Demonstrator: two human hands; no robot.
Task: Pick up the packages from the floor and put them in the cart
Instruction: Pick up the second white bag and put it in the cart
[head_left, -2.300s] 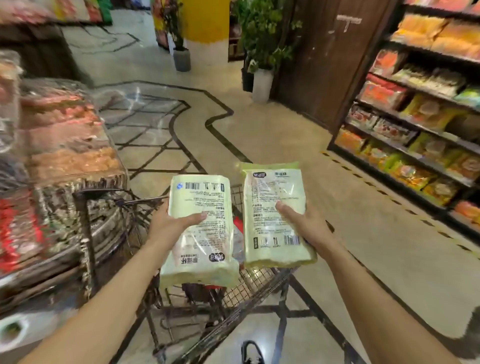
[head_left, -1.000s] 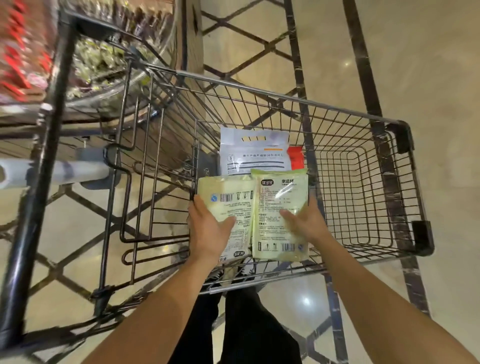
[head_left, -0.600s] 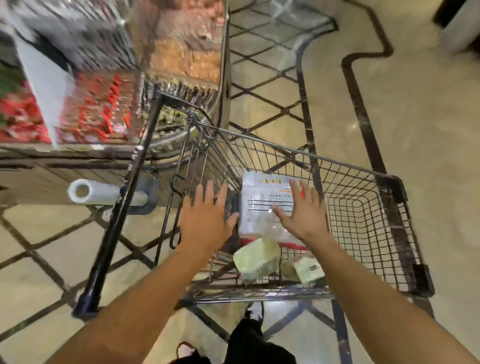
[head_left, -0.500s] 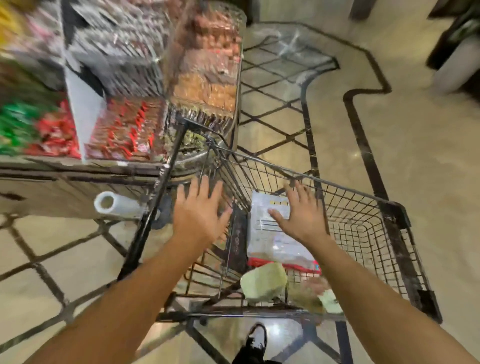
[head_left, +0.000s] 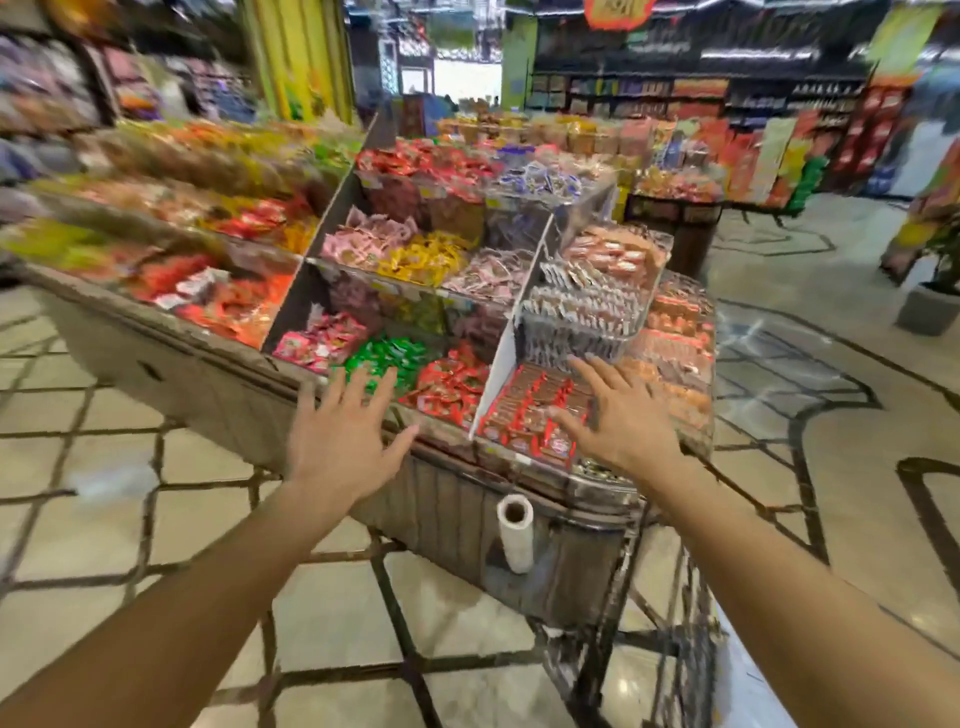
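My left hand (head_left: 343, 441) is held out in front of me with fingers spread, holding nothing. My right hand (head_left: 618, 415) is likewise spread and empty, raised before the candy display. Only part of the wire cart (head_left: 649, 649) shows at the lower right, blurred, behind my right forearm. The packages inside it are hidden. I see no package on the visible floor.
A tiered candy display stand (head_left: 447, 291) with many bins of wrapped sweets fills the middle. A roll of plastic bags (head_left: 515, 535) hangs at its front corner. Tiled floor (head_left: 104, 519) lies to the left. Shelves (head_left: 727, 104) line the back, a potted plant (head_left: 930, 306) stands at right.
Both pale green packages were let go into the cart. My hands came out empty and spread, and my view swung up and left from the cart to the candy display.
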